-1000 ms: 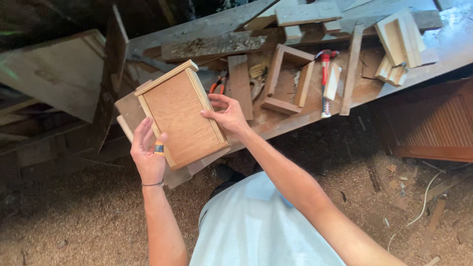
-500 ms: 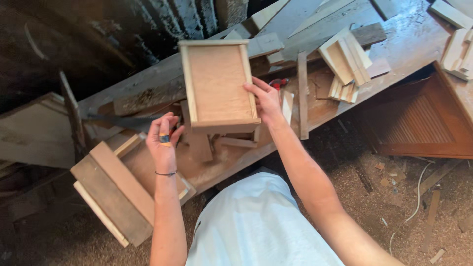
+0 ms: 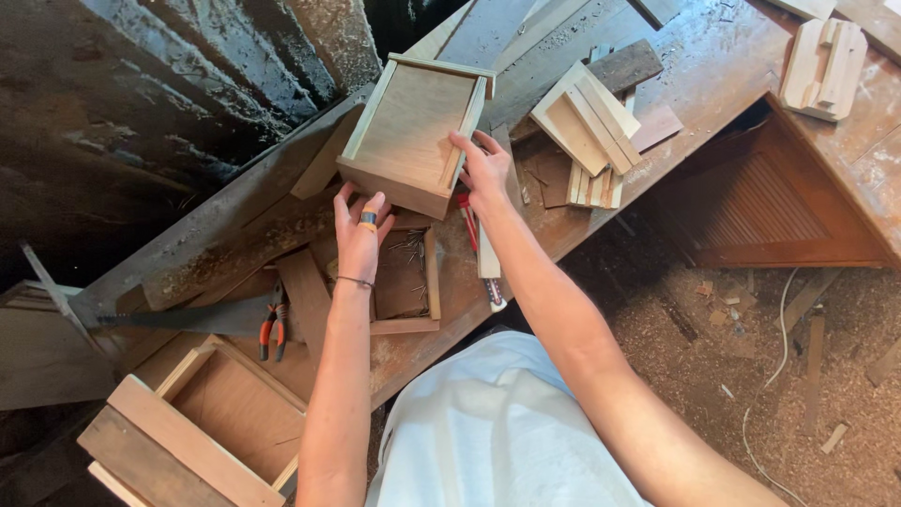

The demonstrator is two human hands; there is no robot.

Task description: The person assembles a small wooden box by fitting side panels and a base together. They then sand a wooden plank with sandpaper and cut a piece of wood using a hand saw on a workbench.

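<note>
A: Where do the person's hands sit?

B: Both are on the shallow wooden box (image 3: 413, 136), which is lifted and tilted over the table (image 3: 713, 84). The right hand (image 3: 485, 169) clamps the box's right side rail, fingers curled over its edge and thumb lower down. The left hand (image 3: 361, 230), with a ring on one finger and a thin band at the wrist, has its fingers spread and pressed up against the box's near end wall, more propping than gripping.

A: And the box itself?

B: Its open face points up at the camera, the flat panel showing inside the frame. It is clear of the table, above the clutter.

A: What lies under and around it?

B: Just below the left hand is a small wooden tray (image 3: 404, 282) with loose nails in it. Beside the right wrist lies a red-handled tool (image 3: 479, 249), its exact kind hard to tell. To the right of the box, near but apart, is a stack of cut wood pieces (image 3: 587, 131); another stack (image 3: 824, 66) sits far to the right. Left of the tray are red-handled pliers (image 3: 272, 324) lying by a saw blade (image 3: 169, 317).

A: Any room to move?

B: The table's near edge runs diagonally, passing just below the tray and the tool. Beyond it is open floor (image 3: 751, 376) covered in sawdust and scraps. A bigger wooden frame (image 3: 188, 427) lies at lower left, well apart from the hands. A dark rough surface borders the table on the far left.
</note>
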